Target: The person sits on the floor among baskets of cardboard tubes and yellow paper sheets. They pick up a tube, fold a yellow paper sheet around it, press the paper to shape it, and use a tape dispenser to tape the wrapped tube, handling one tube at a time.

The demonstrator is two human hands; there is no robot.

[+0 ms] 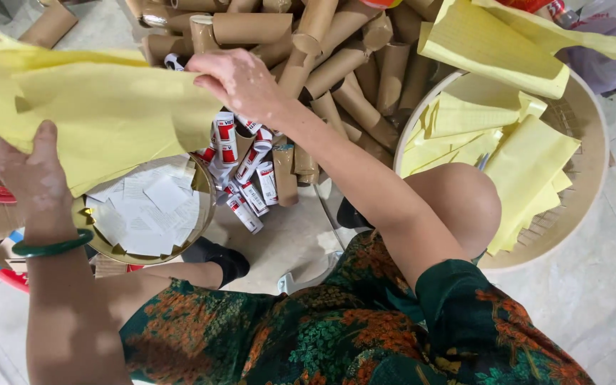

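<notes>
Left hand (33, 175), left of frame, green bangle (51, 247) on wrist, back toward camera, fingers closed on lower edge of large yellow paper sheet (101, 107). Right hand (240, 78), upper centre, arm stretched out from lower right, pinches same sheet's right edge. Sheet spans upper left, hides part of round tray (204, 189) of white slips beneath. Small red-white tubes (247, 175) at centre, partly covered, count unclear. Cardboard tubes (322, 50) piled along top, too many to count. Round basket (586, 164) at right holds more yellow sheets.
</notes>
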